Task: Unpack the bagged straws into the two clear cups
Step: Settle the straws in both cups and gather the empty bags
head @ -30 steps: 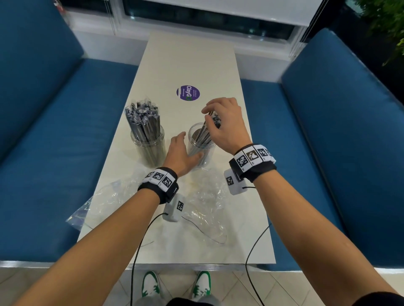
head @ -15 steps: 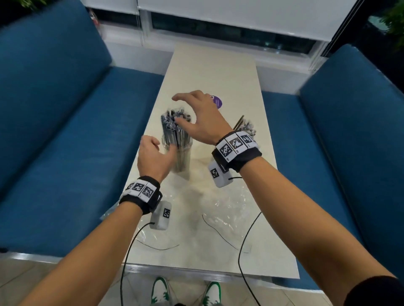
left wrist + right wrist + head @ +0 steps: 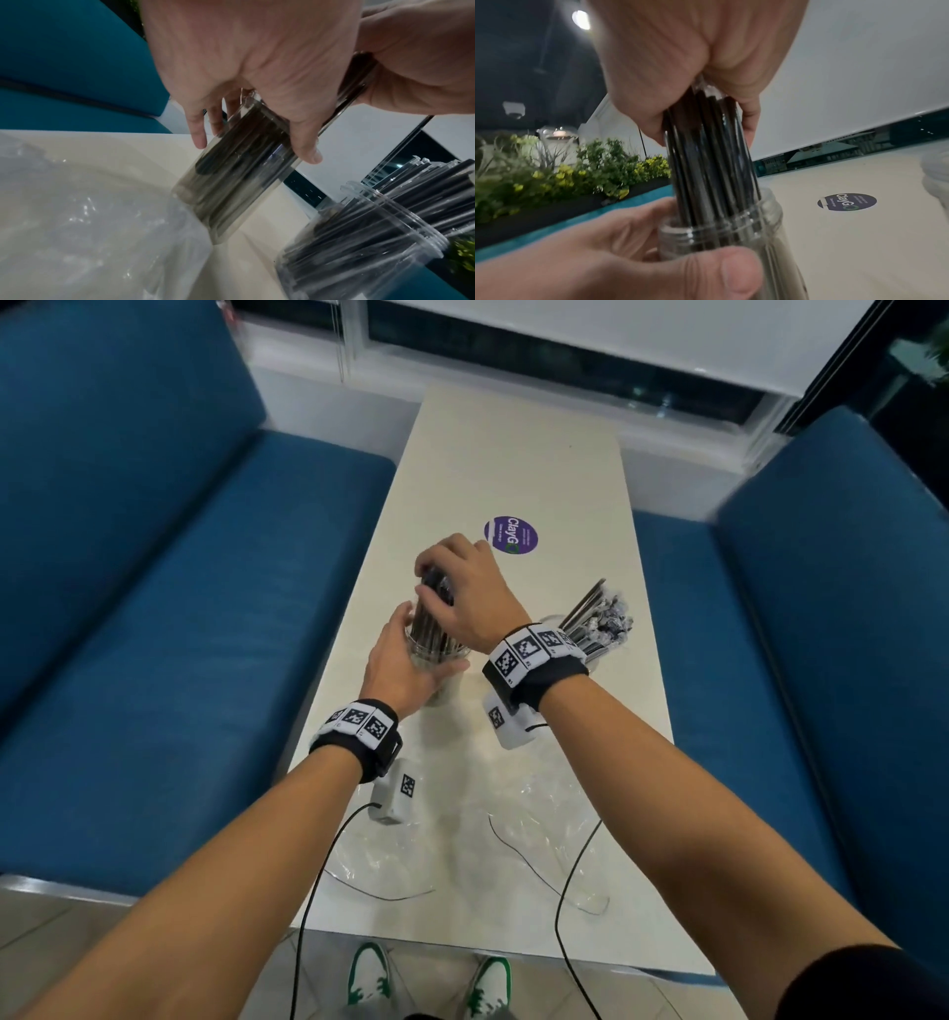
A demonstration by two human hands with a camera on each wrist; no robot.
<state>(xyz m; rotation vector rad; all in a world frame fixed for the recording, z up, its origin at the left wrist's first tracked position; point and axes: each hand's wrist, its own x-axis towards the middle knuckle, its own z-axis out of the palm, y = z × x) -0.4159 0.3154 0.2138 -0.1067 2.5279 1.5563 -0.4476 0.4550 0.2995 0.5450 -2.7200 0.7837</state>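
Both hands working at the left clear cup

The left hand [image 3: 405, 660] is wrapping the left clear cup [image 3: 231, 176] on the table [image 3: 518, 454]; the right hand [image 3: 470, 598] is clenching around its straws [image 3: 706, 158]. The right clear cup [image 3: 359, 239] is standing just beside, also holding straws.

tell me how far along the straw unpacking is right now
Nearly done, it seems. Done: the plastic bag lies flat on the table with no straws visible in it, and the right cup stands filled and untouched. In hand: the left hand holds the left cup while the right hand grips the tops of its straws. Left: apparently just settling that bundle and letting go.
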